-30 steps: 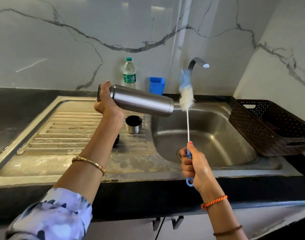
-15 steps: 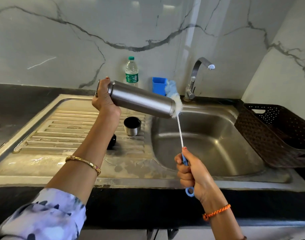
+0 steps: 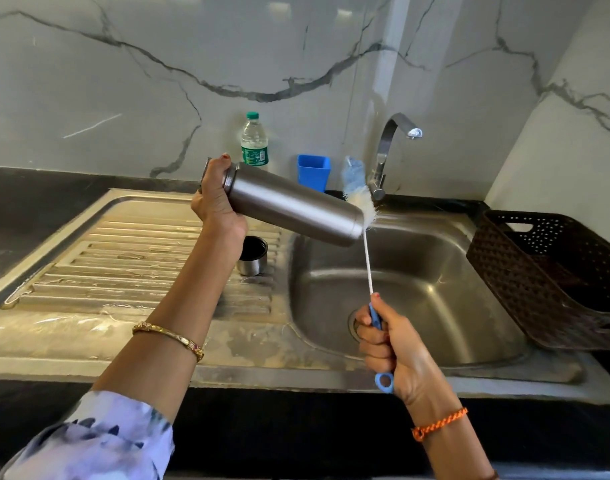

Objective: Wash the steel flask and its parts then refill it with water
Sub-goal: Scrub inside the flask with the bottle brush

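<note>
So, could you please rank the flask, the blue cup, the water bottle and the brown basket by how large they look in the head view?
1. Basket, cut off by the frame edge.
2. Flask.
3. Water bottle, though it stands farther back, so true size is unsure.
4. Blue cup.

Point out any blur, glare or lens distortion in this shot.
Head view: the bottle brush head is motion-blurred against the flask base; the flask itself is sharp; ceiling lights glare on the marble wall; the wide-angle lens bows the sink front edge; the sleeve near the lens is soft.
</note>
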